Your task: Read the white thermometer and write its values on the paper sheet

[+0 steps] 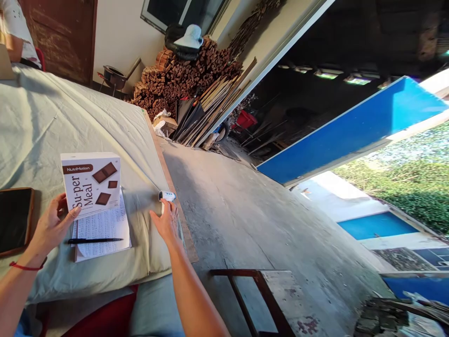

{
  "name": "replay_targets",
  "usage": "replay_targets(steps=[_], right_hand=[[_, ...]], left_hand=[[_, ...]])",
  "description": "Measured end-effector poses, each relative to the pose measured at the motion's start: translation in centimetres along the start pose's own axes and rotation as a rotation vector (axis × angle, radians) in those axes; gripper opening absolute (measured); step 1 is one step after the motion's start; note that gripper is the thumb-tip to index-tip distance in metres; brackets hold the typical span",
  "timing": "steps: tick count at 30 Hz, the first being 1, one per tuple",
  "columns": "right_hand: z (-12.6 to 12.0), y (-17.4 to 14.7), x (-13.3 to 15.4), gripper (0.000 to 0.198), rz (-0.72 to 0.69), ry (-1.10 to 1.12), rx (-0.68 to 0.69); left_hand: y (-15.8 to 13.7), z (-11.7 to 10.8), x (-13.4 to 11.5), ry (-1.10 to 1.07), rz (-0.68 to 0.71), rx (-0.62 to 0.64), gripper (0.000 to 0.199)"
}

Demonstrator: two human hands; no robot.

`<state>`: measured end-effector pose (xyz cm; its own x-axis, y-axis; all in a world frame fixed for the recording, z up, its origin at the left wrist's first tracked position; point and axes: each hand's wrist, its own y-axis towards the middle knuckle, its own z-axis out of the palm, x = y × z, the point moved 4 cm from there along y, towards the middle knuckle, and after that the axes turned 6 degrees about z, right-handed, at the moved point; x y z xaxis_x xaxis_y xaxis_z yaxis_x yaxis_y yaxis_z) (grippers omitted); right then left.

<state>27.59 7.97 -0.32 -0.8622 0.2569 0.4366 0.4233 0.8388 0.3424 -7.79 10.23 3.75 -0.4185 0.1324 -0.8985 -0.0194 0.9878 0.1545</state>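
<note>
Notebook [101,229] half-covered (by box [91,185]), device [14,220] cropped

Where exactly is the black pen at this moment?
In the head view, at lower left, the black pen lies across the written pages, just below the white box in the left hand.

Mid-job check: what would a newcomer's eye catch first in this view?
Probably the white NutriMotion box, held in the left hand over the written papers on the cloth-covered table. Next, likely the long bright blue panel slanting across the upper right. The stacked firewood, topped by a pale hat, also stands out against the back wall.
</note>
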Motion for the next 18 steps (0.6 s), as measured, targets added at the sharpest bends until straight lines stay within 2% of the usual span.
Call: replay_targets(steps=[3,5,7,14,16,18], right_hand=[[0.5,0.9,-2.2,0.049,0.077,-0.021,-0.038],[1.1,1.2,-3.4,0.046,0.108,-0.052,0.021],[1.4,1.0,-3.7,0.043,0.071,-0.057,0.067],[0.2,-1.3,-0.5,0.039,-0.040,-0.097,0.073],[-0.3,-1.7,0.8,0.039,-0.041,-0.030,0.107],[-0.7,-2.1,2.3,0.039,-0.034,0.153,0.139]], left_hand=[[0.1,0.2,0.1,-0.082,-0.040,0.026,0.078],[0.3,0.2,0.4,-0.092,-0.048,0.012,0.082],[0.3,0.3,0.8,-0.088,-0.054,0.004,0.084],[0.3,0.2,0.4,-0.055,-0.041,0.007,0.083],[0.2,0.2,0.3,-0.057,-0.036,0.017,0.083],[0.2,0.2,0.3,-0.043,-0.036,0.024,0.084]])
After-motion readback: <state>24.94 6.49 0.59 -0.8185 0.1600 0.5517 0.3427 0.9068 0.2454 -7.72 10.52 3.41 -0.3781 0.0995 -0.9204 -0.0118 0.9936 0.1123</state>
